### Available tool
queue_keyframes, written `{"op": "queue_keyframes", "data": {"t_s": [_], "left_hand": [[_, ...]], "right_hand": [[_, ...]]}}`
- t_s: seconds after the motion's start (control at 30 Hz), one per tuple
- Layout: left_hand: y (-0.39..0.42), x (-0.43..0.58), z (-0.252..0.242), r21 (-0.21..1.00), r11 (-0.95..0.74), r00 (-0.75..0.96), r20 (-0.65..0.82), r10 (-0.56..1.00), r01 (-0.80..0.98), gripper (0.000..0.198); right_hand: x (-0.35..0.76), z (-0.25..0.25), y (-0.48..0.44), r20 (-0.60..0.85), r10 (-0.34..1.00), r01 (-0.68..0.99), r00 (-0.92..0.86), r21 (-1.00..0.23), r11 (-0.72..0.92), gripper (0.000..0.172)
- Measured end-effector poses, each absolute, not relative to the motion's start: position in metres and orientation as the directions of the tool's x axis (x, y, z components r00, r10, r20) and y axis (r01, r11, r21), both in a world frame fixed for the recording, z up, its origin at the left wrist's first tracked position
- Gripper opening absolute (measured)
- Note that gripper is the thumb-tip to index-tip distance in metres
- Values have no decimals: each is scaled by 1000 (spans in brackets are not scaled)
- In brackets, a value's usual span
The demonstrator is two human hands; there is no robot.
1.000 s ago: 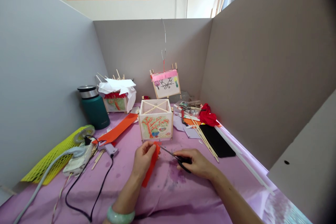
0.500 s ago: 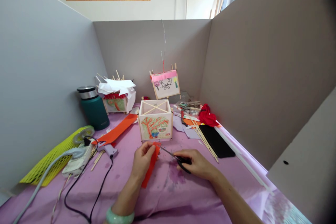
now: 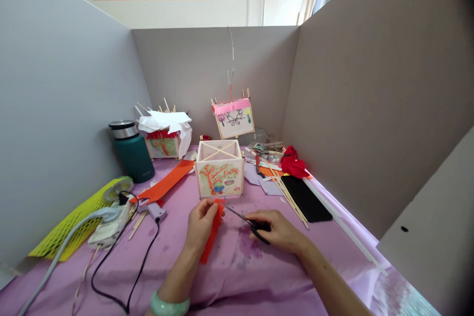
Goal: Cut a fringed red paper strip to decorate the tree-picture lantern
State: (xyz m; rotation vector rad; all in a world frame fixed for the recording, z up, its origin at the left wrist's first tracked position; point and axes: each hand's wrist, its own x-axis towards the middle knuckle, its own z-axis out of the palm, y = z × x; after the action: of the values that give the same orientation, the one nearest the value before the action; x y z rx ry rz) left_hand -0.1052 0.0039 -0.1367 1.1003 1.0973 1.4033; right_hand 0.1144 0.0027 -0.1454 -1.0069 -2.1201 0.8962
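Between the thumb and fingers of my left hand (image 3: 202, 217) is the top of an orange paper strip (image 3: 212, 241), which hangs down toward me. My right hand (image 3: 276, 229) is closed round the handles of black scissors (image 3: 259, 229). Their blades point left, with the tips at the strip's upper edge; how far they are apart is hard to tell. Just beyond both hands stands a box-shaped lantern (image 3: 219, 177) with a drawn tree on its front and crossed sticks on top.
A hot glue gun (image 3: 153, 209), power strip (image 3: 107, 227), cables, green bottle (image 3: 133, 153) and orange paper (image 3: 168, 182) lie left. To the right are wooden sticks (image 3: 291, 200), a black phone (image 3: 306, 198) and red cloth (image 3: 293, 163). A pink-topped lantern (image 3: 235, 118) hangs behind.
The top of the orange strip has shifted slightly left at the scissor tips. Both hands keep nearly the same place and hold.
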Motion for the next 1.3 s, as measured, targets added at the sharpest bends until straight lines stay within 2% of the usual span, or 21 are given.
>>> {"op": "queue_keyframes", "data": {"t_s": [0.17,0.4,1.3], "left_hand": [[5,-105,-136,988,-90,-108,76,991,-128,23],[4,-103,-137,987,-105,-50,99,994,-119,22],[3,-102,-139,988,-82,-25,79,997,-129,27]], "right_hand": [[114,-145,2,237,819,388,-522,-789,476,33],[114,-145,3,242,813,377,-529,-791,481,27],[114,-142,2,239,809,409,-537,-765,498,28]]}}
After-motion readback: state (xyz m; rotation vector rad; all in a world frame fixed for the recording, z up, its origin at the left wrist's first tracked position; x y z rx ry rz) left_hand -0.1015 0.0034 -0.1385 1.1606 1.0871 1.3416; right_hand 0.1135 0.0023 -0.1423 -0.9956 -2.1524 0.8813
